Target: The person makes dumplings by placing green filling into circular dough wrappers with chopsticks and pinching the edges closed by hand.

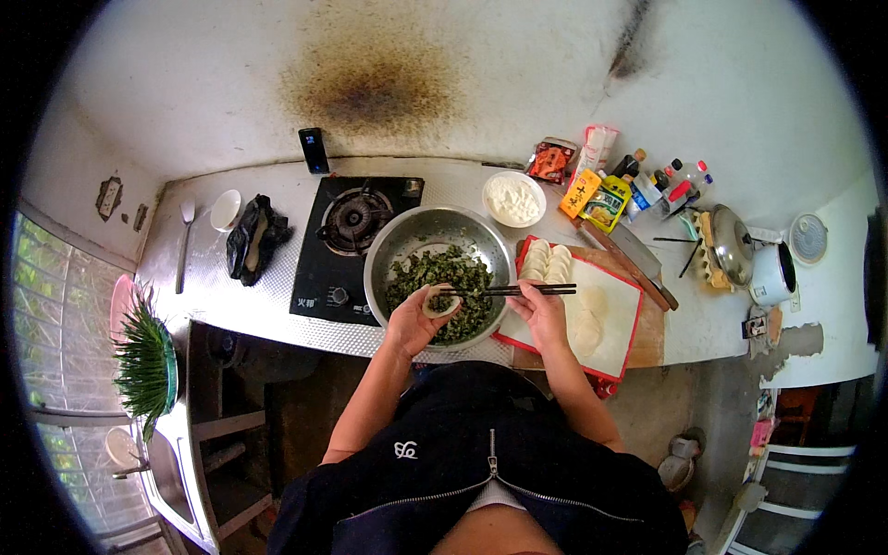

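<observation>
My left hand cups a round pale dough wrapper over the steel bowl of chopped green filling. My right hand grips dark chopsticks, whose tips reach over that wrapper. Under and beside my right hand is a red-edged white mat with rows of folded dumplings and several flat wrappers. The mat lies on a wooden board.
Around the bowl are a gas stove, a white bowl of powder and a cleaver. Bottles, packets and pots crowd the right; a black bag, spatula and green leafy vegetables sit left.
</observation>
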Tool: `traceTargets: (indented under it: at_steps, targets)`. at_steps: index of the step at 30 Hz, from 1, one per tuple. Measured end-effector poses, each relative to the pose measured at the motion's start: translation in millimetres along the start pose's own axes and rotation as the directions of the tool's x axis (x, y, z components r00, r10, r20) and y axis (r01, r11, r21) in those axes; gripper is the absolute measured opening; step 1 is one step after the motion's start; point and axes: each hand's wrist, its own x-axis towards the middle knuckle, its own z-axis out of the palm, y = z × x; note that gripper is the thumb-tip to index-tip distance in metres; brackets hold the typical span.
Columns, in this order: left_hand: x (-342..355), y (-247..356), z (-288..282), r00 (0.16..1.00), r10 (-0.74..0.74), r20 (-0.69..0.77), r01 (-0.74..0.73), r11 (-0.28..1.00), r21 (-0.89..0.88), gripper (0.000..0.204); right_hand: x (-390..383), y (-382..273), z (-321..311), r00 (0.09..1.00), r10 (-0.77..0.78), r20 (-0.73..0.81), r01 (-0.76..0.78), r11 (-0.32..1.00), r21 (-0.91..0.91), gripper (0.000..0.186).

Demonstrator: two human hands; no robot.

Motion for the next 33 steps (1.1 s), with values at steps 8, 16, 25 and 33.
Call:
traceTargets:
  at_steps: [8, 16, 25, 33]
  targets:
    - [-1.3, 6.1, -0.5, 0.978, 0.164, -0.127, -0.146, 0.979, 0.141, 0.038, 1.7, 30.3, -15.1, 0.870, -0.184, 0.458, 0.486, 0.479, -0.731, 0.020]
    - [-10.3, 12.5, 28.1, 0.991, 0.113, -0.064, -0.103, 0.984, 0.143, 0.036, 22.9, 75.1, -32.5, 0.757, 0.127, 0.641, 0.624, 0.147, -0.767, 0.027]
    - [-15.5, 13.6, 31.8, 0.999, 0.045, -0.031, -0.038, 0.982, 0.184, 0.036, -15.0, -10.0, 69.5, 0.643, -0.368, 0.672, 0.761, 0.203, -0.616, 0.021]
    - [-18.6, 12.2, 38.9, 0.999, -0.048, -0.018, 0.051, 0.962, 0.267, 0.035, -19.8, -8.6, 71.1, 0.496, -0.405, 0.768, 0.854, 0.070, -0.515, 0.016]
